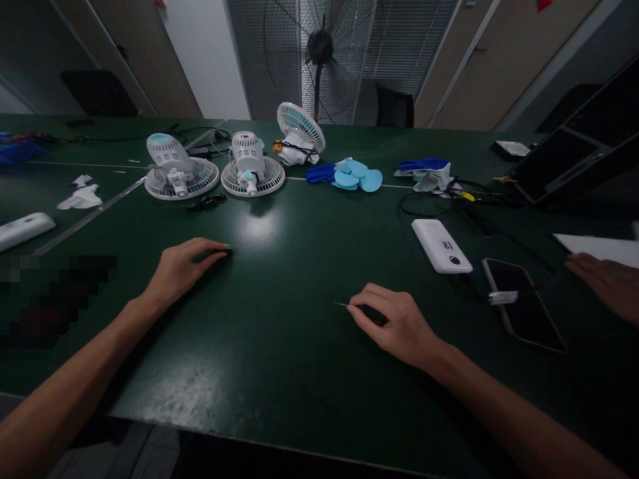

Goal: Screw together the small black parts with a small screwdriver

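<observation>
My left hand (182, 269) rests over the green table (279, 372), thumb and forefinger pinched at a small dark piece (229, 250) with a pale edge, too small to name. Farther right, my right hand (394, 319) is closed in a pinch on a thin, pin-like metal piece (340, 304) that points left; its exact kind does not show. The two hands are well apart. Past my left hand lie two white fan heads (182, 176) (253, 174), face down, with a coiled black cable (207, 201) in front of them.
A third fan (302, 133), a light-blue fan blade (357, 175) and blue-and-white gloves (424, 173) stand along the back. At right are a white power bank (442, 246), a phone (524, 303), cables and another person's hand (606, 283). White scraps (82, 196) lie left.
</observation>
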Tool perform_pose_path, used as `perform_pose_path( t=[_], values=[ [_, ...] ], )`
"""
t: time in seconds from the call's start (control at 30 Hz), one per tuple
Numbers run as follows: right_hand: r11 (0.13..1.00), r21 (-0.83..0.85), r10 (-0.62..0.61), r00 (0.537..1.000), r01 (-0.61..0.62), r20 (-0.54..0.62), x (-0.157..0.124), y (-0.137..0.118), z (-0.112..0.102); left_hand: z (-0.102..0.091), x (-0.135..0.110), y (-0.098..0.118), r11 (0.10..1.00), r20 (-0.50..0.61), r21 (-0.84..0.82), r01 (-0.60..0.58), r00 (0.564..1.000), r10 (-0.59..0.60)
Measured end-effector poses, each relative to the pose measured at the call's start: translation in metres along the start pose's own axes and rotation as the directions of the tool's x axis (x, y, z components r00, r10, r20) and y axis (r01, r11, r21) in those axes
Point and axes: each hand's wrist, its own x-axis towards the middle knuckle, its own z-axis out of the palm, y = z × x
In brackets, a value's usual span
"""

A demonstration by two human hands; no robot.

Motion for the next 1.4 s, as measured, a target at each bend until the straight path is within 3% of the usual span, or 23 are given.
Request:
perform_pose_path(
  t=[0.13, 0.23, 0.43, 0.57, 0.67, 0.77, 0.87, 1.03, 1.2, 1.3, 1.4],
  values=[
    [1.0, -0.028, 0.005, 1.0, -0.005, -0.006, 0.0, 0.001, 0.001, 0.011, 0.004, 0.014, 0.997, 0.019, -0.029, -0.065, 0.998, 0.066],
    [1.0, -0.023, 0.009, 1.0, -0.009, 0.004, 0.0, 0.002, 0.002, 0.011, 0.007, 0.009, 0.996, 0.007, 0.006, -0.086, 0.996, 0.086],
    [1.0, -0.021, 0.013, 1.0, -0.013, 0.01, -0.001, 0.002, 0.001, -0.001, 0.008, -0.019, 0.986, -0.073, 0.15, 0.079, 0.995, -0.069],
    [1.0, -0.015, 0.002, 1.0, -0.001, 0.006, -0.001, 0.002, 0.001, 0.005, 0.008, -0.002, 0.959, -0.143, 0.275, 0.063, 0.989, -0.024],
    [1.0, -0.012, 0.0, 1.0, 0.0, 0.0, -0.001, 0.002, 0.002, 0.019, 0.01, 0.03, 0.963, 0.032, 0.189, -0.192, 0.981, 0.19],
    [1.0, -0.012, 0.006, 1.0, -0.006, 0.002, -0.001, 0.003, 0.002, 0.028, 0.015, 0.055, 0.927, 0.249, 0.015, -0.376, 0.899, 0.361],
    [1.0, -0.018, 0.013, 1.0, -0.013, 0.006, -0.001, 0.003, 0.002, 0.028, 0.02, 0.06, 0.917, 0.289, -0.001, -0.399, 0.878, 0.382],
    [1.0, -0.022, 0.005, 1.0, -0.005, 0.002, -0.001, 0.002, 0.002, 0.023, 0.024, 0.046, 0.905, 0.295, 0.089, -0.415, 0.879, 0.374],
    [1.0, -0.029, 0.011, 1.0, -0.011, 0.009, -0.001, 0.002, 0.003, 0.007, 0.024, 0.017, 0.929, 0.218, 0.187, -0.318, 0.936, 0.277],
    [1.0, -0.007, 0.017, 1.0, -0.017, 0.021, -0.002, 0.003, 0.003, -0.01, 0.021, -0.011, 0.968, 0.007, 0.236, -0.088, 0.996, 0.089],
    [1.0, -0.002, 0.017, 1.0, -0.017, 0.019, -0.002, 0.004, 0.003, -0.022, 0.017, -0.037, 0.972, -0.2, 0.195, 0.131, 0.975, -0.092]
  ],
)
